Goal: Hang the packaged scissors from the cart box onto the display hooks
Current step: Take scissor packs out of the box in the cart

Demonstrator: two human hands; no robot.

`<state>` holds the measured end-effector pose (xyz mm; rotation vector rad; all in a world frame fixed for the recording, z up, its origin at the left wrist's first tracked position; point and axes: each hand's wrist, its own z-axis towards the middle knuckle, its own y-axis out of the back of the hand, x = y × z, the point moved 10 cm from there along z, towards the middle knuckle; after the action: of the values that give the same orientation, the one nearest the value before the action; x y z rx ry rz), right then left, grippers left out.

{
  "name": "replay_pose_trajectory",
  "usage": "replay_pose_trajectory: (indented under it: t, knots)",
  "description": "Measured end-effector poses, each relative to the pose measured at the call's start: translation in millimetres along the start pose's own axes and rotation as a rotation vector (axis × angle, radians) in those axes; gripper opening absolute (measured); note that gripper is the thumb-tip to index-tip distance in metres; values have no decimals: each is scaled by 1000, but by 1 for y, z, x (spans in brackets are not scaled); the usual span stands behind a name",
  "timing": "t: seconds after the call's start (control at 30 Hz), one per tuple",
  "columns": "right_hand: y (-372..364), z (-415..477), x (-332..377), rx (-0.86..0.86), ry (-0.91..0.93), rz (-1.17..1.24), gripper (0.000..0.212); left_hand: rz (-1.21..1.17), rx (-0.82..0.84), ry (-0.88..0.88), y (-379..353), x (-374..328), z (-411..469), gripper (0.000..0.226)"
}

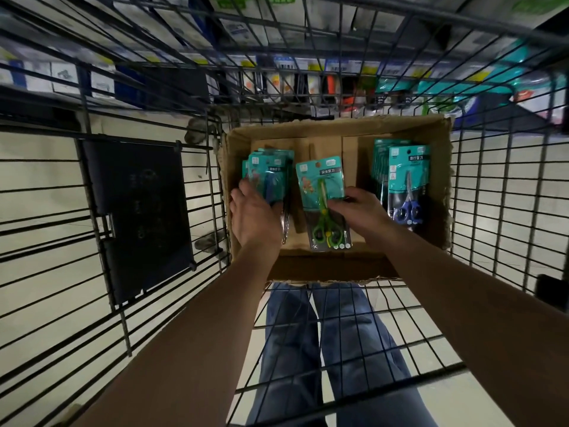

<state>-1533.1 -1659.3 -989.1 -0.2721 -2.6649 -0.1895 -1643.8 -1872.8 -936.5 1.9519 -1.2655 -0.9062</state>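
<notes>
A brown cardboard box (pixel 437 186) sits in the wire cart. Inside it are teal packs of scissors. My left hand (pixel 254 215) grips the stack of packs with dark blue scissors (pixel 271 172) at the box's left side. My right hand (pixel 358 208) pinches the right edge of a single pack with green scissors (pixel 321 192), which lies in the middle of the box. A third stack, topped by a pack with blue-handled scissors (pixel 408 180), stands upright against the box's right wall. The display hooks are blurred behind the cart's far wall.
The wire cart (pixel 154 303) surrounds the box on all sides. A black panel (pixel 138 208) hangs on its left wall. Shelves with hanging goods (pixel 332 84) show beyond the far wall. My legs in jeans (pixel 323 349) show below the cart floor.
</notes>
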Motion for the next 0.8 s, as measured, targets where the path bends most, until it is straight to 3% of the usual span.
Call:
replay_pose_trajectory:
  t: [0.17,0.43,0.8]
  knots:
    - [4,-13,-1,12,-15,-11,30,-211,113,17,9,9,-7,43]
    - [17,-68,22,52,37,-42,34,-151,197,-41,60,4,-36,36]
    - [50,-155,62,-147,150,37,31,-430,263,-100,123,-33,-95,26]
